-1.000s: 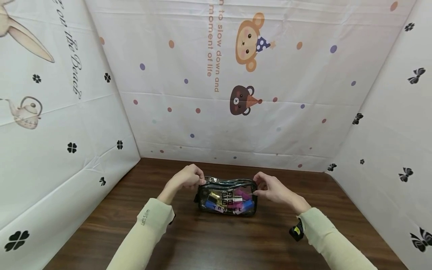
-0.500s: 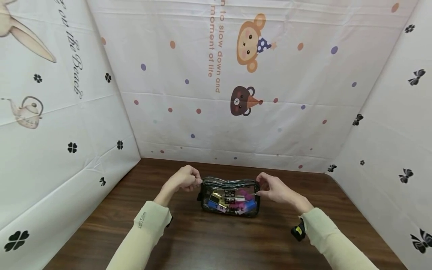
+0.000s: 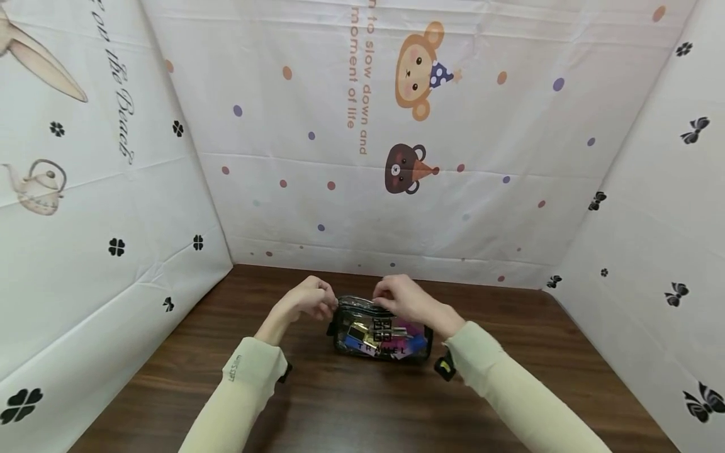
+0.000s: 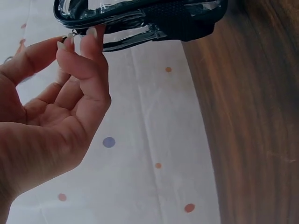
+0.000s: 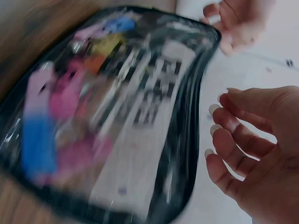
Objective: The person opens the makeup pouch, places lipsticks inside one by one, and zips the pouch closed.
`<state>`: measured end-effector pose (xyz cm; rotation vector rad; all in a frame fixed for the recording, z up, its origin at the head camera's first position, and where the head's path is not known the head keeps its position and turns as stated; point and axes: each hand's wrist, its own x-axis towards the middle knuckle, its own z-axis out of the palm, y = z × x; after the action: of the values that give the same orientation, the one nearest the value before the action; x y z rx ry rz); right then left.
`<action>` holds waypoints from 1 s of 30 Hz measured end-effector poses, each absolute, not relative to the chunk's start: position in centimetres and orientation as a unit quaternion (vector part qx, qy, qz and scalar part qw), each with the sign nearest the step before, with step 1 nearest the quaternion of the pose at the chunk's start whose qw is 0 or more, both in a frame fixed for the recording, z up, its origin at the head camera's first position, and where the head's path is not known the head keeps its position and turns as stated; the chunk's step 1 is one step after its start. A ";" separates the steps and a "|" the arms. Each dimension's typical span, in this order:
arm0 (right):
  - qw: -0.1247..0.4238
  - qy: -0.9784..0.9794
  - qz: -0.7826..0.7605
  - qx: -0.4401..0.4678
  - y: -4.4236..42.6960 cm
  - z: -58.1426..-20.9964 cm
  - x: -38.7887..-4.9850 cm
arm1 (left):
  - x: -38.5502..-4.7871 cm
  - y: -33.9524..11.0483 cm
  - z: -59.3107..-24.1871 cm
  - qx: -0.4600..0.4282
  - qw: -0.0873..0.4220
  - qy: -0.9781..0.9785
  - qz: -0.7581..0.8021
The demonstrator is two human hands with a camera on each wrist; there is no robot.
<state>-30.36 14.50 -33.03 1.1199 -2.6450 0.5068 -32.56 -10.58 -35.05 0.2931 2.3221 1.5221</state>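
Note:
A clear toiletry pouch (image 3: 381,336) with black trim stands upright on the table and bears the word TRAVEL. Through its side show pink, blue and gold items, too blurred in the right wrist view to name. At the pouch's top left corner, my left hand (image 3: 310,297) pinches a small zipper pull (image 4: 74,32) between thumb and finger. My right hand (image 3: 404,298) is over the right half of the top edge in the head view. The right wrist view shows its loosely bent fingers (image 5: 223,140) beside the zipped edge, apart from it and holding nothing.
The dark wooden table (image 3: 362,402) runs back to a white printed cloth (image 3: 340,207) hung behind it. Similar cloths stand along the left and right sides. A black strap device (image 3: 445,367) sits at the right wrist.
My right hand has let go of the pouch's right end and moved left over its top edge. My left hand stays at the left corner; the pouch has shifted only slightly.

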 end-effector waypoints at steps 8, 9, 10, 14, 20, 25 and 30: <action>0.032 -0.914 0.158 0.373 10.2 -33.1 -32.0 | -32.9 -10.9 -36.0 0.083 0.184 0.796 0.570; 0.026 -0.916 0.151 0.372 9.9 -33.0 -32.1 | -33.0 -10.9 -36.0 0.083 0.186 0.793 0.574; 0.020 -0.916 0.146 0.372 9.6 -32.9 -32.2 | -33.0 -11.0 -36.1 0.083 0.189 0.788 0.581; 0.009 -0.919 0.118 0.376 8.8 -32.5 -32.6 | -33.2 -11.1 -36.1 0.092 0.201 0.764 0.606; 0.006 -0.919 0.074 0.386 8.1 -32.3 -32.9 | -33.2 -11.2 -36.1 0.110 0.208 0.743 0.627; -0.002 -0.918 0.071 0.391 7.9 -32.4 -32.9 | -33.2 -11.2 -36.0 0.123 0.220 0.742 0.621; -0.006 -0.916 0.058 0.397 7.8 -32.2 -33.1 | -33.2 -11.5 -36.3 0.131 0.226 0.744 0.615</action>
<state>-33.12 7.76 -32.18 1.2524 -2.8883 0.1836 -33.17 -11.47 -36.28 0.3605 2.0527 1.6951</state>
